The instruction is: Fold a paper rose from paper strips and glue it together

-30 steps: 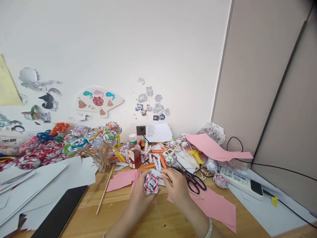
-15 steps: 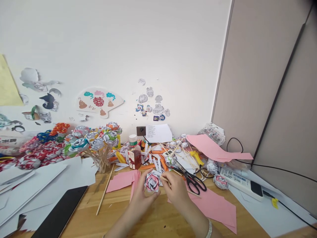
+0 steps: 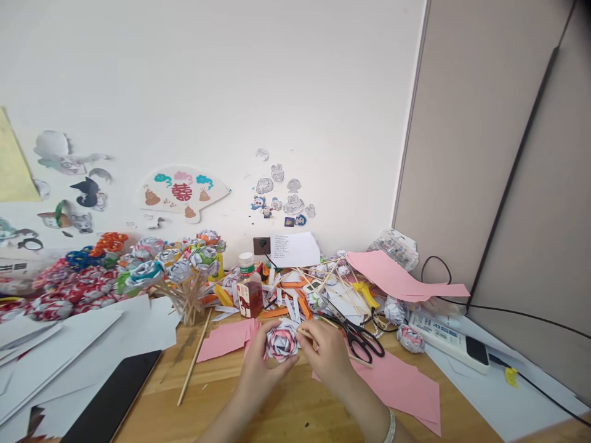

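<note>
From the head view, we see our left hand [image 3: 261,357] curled around a paper flower [image 3: 282,343] of pink and white folds, its thumb below and its fingers along the far left side, so the flower sits above the middle of the tabletop [image 3: 258,406], facing us. Our right hand [image 3: 329,357] pinches a thin stick [image 3: 362,362] between thumb and fingers; one end points at the flower's right edge, though we cannot tell whether they touch, and the other emerges past the back of the hand. A bracelet [image 3: 390,427] circles our right wrist. Just beyond that hand lie black-handled scissors [image 3: 348,325], with pink sheets [image 3: 404,387] to the right of our forearm. Left of the flower we find pink slips [image 3: 226,339], then a loose stick [image 3: 194,360] slanting toward us, and further left a black slab [image 3: 113,397] next to white paper [image 3: 69,351]. Behind the slips stands a capped bottle [image 3: 250,295], between a bunch of flowers [image 3: 178,261] on sticks and a heap of orange and white strips [image 3: 290,301]. Near the power strip [image 3: 450,338] rests another pink-and-white flower [image 3: 410,338].
</note>
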Motion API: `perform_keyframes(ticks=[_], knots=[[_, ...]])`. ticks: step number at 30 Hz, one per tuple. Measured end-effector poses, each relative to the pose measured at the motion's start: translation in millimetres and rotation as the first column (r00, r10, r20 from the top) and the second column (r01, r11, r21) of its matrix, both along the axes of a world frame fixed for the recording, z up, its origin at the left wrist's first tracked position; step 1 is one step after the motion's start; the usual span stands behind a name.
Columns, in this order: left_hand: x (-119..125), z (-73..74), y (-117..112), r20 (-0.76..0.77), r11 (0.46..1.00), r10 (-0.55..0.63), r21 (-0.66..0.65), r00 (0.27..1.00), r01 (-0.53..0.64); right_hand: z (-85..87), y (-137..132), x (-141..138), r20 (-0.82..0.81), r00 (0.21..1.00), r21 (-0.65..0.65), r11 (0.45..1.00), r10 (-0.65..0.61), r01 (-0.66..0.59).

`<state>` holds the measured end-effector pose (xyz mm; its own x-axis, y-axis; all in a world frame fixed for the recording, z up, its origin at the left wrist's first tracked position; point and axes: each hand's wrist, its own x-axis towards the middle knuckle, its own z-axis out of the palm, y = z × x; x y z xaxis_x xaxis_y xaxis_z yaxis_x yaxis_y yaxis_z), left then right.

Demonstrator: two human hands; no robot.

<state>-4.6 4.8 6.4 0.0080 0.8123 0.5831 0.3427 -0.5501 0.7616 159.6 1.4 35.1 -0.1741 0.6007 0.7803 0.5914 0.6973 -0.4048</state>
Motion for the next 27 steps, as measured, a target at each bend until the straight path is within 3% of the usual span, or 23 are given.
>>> perform_keyframes(ticks=[6, 10, 17, 20, 27], knots=[[-1, -9.8, 2, -0.027, 0.996, -0.087, -0.003, 0.996, 0.087, 0.7, 2, 2, -0.028, 0.999, -0.005, 0.999, -0.039, 0.039], [0, -4.7, 1, -0.052, 0.999, -0.038, -0.018, 0.998, 0.037, 2.2, 0, 5, -0.038, 0.999, -0.044, 0.999, -0.027, 0.025], [3, 2.4, -3, -0.099, 1.000, -0.007, -0.002, 0.995, 0.007, -2.0, 1, 5, 0.026, 0.989, 0.063, 0.988, -0.143, 0.141], [3, 1.2, -2, -0.098, 1.000, -0.009, 0.011, 0.995, 0.010, -2.1, 2, 3, 0.052, 0.993, 0.063, 0.992, -0.109, 0.106], [4, 3.3, -4, -0.081, 1.000, -0.011, 0.002, 0.997, 0.012, 2.7, 0, 2, -0.038, 0.999, -0.091, 0.996, -0.013, 0.010]])
